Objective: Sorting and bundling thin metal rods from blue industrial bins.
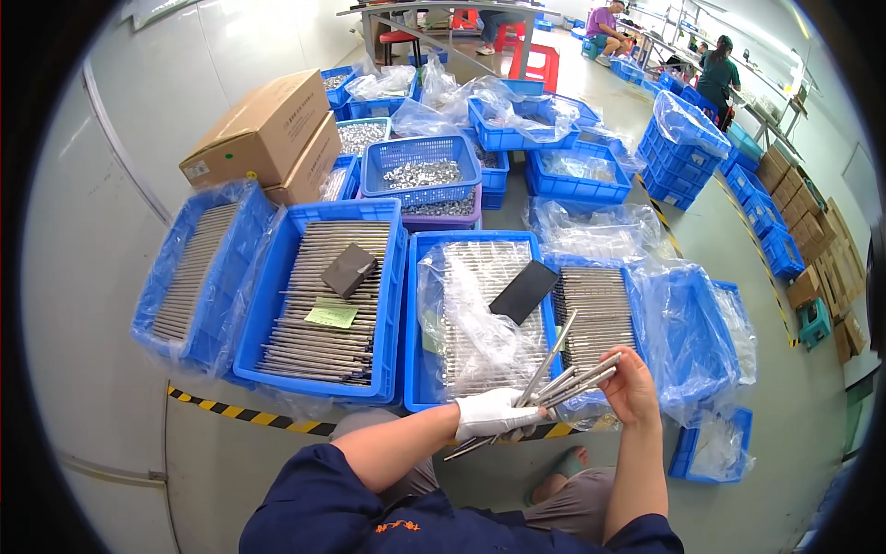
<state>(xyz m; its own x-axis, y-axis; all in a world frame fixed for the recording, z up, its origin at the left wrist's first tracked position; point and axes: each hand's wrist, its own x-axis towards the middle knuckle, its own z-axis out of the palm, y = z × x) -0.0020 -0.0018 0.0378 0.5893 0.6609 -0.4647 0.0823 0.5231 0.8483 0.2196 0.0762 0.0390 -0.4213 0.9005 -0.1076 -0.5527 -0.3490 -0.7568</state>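
My left hand (498,415), in a white glove, is closed around a loose bundle of thin metal rods (565,384). The rods fan out toward the right, and one sticks up at a steeper angle. My bare right hand (633,390) has its fingers closed at the far ends of the bundle. Both hands are above the near edge of a blue bin of stacked metal rods (595,319). Left of it, rods under clear plastic fill another blue bin (426,388), with a flat black object (524,292) on top.
Farther left, a blue bin (245,355) of rods carries a dark block (349,270) and a green note (330,314). A plastic-lined blue bin (688,323) stands right. Behind are a basket of metal parts (420,152) and cardboard boxes (254,129). Other people work far back.
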